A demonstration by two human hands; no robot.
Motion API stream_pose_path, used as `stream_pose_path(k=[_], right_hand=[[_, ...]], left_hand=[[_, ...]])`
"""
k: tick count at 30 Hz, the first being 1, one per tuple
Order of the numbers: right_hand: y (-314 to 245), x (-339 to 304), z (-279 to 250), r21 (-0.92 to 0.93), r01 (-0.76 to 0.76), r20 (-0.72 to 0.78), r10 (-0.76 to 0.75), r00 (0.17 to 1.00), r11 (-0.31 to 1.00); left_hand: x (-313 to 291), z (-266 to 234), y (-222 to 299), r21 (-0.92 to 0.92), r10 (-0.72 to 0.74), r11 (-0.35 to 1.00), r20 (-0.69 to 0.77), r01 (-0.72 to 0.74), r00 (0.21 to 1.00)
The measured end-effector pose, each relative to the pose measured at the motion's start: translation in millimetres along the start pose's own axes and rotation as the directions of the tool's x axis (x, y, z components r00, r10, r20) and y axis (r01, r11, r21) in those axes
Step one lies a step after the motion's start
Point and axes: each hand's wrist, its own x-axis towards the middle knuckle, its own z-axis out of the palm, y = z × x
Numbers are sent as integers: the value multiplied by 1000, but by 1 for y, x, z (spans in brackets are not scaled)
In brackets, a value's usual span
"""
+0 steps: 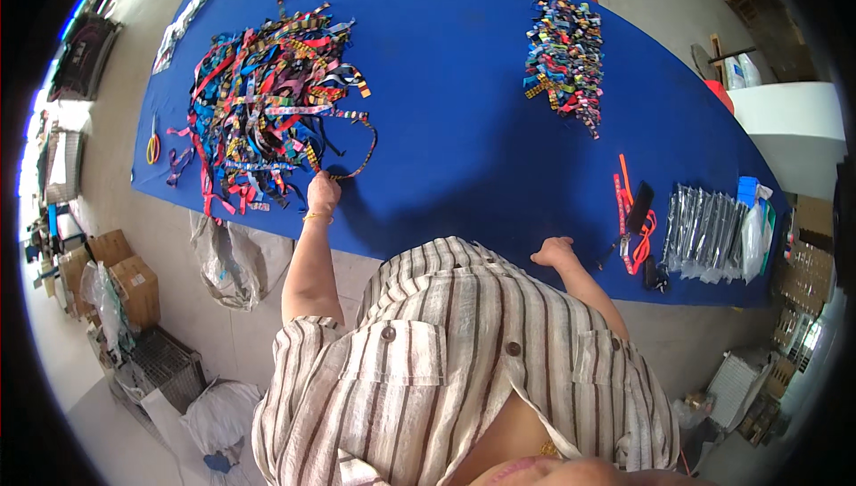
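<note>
My left hand (pixel 323 193) is closed on a thin patterned strap (pixel 371 149), which loops out to the right from a large tangled pile. That pile of multicoloured straps (pixel 259 120) covers the left part of the blue table (pixel 446 76). My right hand (pixel 555 251) is at the near table edge, its fingers loosely apart with nothing seen in them. To its right lie a red patterned strap (pixel 622 218), an orange cord (pixel 646 241) and a black flat item (pixel 639 208).
A neater stack of colourful straps (pixel 571 58) lies at the far right. Scissors (pixel 153 147) with orange-yellow handles lie at the left edge. Clear packets with dark contents (pixel 704 232) are at the right, beside a blue box (pixel 747 189). Cardboard boxes (pixel 129 281) stand on the floor.
</note>
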Motion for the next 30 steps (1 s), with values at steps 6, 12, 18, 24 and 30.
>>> stream_pose_path(k=[6, 12, 18, 24, 30], right_hand=[[-3, -2, -10, -27, 23, 11, -23, 1000, 999], [6, 4, -2, -83, 22, -22, -24, 999, 996], [-11, -27, -29, -87, 16, 55, -11, 998, 996], [-2, -24, -27, -46, -1, 68, 4, 998, 999], [22, 4, 1, 20, -52, 16, 52, 999, 998]], left_hand=[[-10, 10, 3, -84, -28, 996, -120, 18, 992], [1, -2, 28, -205, -142, 972, -124, 114, 982], [38, -4, 8, -490, -367, 838, -182, 239, 912], [70, -9, 17, -626, -417, 748, -185, 220, 890], [98, -32, 27, -701, -502, 569, 116, 429, 857]])
